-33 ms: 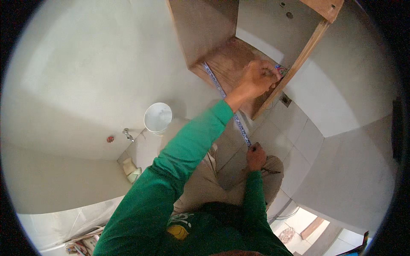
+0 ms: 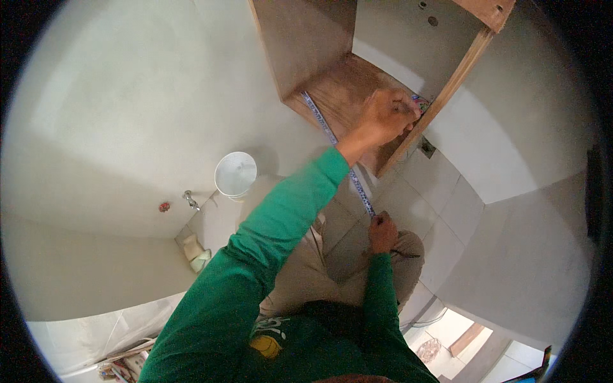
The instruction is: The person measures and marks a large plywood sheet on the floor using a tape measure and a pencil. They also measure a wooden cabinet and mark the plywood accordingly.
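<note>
A long white-and-blue measuring tape [image 2: 322,121] runs slantwise from the left corner of a brown wooden cabinet [image 2: 361,73], under my left forearm, out past the cabinet's front edge. Its near end goes into my right hand [image 2: 383,234], which is closed around it above my right knee. My left hand [image 2: 389,118] reaches over the cabinet's bottom panel, close to the wooden upright [image 2: 440,99] on the right. Its fingers are curled and pinched together; whatever they hold is too small or hidden to name. A small colourful item [image 2: 419,104] lies just behind those fingers.
On my left stands a white bucket [image 2: 235,173] against the wall, near a metal tap [image 2: 190,200] and a red fitting [image 2: 165,207]. A pale cloth-like item [image 2: 196,254] lies in the corner. A dark floor drain [image 2: 427,148] sits right of the cabinet.
</note>
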Demonstrator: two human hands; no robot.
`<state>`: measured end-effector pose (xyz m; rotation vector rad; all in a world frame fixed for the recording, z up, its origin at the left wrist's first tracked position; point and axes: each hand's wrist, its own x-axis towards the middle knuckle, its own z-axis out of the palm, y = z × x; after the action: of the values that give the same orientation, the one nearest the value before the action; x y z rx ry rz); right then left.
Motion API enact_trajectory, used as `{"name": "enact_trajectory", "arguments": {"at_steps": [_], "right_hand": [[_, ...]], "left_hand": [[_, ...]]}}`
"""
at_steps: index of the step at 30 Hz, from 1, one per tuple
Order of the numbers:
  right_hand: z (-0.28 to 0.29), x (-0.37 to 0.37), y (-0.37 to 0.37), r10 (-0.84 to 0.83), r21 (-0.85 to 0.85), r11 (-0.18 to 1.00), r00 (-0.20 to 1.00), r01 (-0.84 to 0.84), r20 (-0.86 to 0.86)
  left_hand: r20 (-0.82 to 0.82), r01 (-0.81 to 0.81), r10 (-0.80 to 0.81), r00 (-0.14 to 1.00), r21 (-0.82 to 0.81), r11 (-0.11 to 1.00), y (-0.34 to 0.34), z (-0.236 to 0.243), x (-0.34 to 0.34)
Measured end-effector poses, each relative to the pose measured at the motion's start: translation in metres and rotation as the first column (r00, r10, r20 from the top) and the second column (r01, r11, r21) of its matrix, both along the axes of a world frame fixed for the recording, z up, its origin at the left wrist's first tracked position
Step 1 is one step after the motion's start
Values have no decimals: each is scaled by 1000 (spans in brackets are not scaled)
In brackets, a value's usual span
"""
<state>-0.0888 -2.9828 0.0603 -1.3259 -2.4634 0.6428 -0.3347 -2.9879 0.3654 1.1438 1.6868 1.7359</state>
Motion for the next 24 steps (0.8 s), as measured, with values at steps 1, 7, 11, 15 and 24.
{"name": "enact_trajectory", "arguments": {"at_steps": [1, 7, 11, 15, 24], "right_hand": [[2, -4, 3, 16, 10, 1000, 999, -16, -42], [9, -6, 8, 5, -31, 1000, 999, -4, 39], [2, -1, 11, -3, 12, 1000, 1000, 3, -8], [14, -10, 4, -15, -52, 998, 998, 18, 55], [11, -9, 9, 9, -115, 993, 1000, -11, -18]], "left_hand": [[-22, -1, 2, 1000, 39, 999, 4, -1, -1], [-53, 8, -9, 999, -27, 1000, 10, 9, -4], [14, 58, -58, 998, 1, 998, 12, 17, 2], [36, 65, -65, 997, -17, 998, 13, 17, 1], [52, 78, -77, 996, -6, 997, 18, 20, 1]]}}
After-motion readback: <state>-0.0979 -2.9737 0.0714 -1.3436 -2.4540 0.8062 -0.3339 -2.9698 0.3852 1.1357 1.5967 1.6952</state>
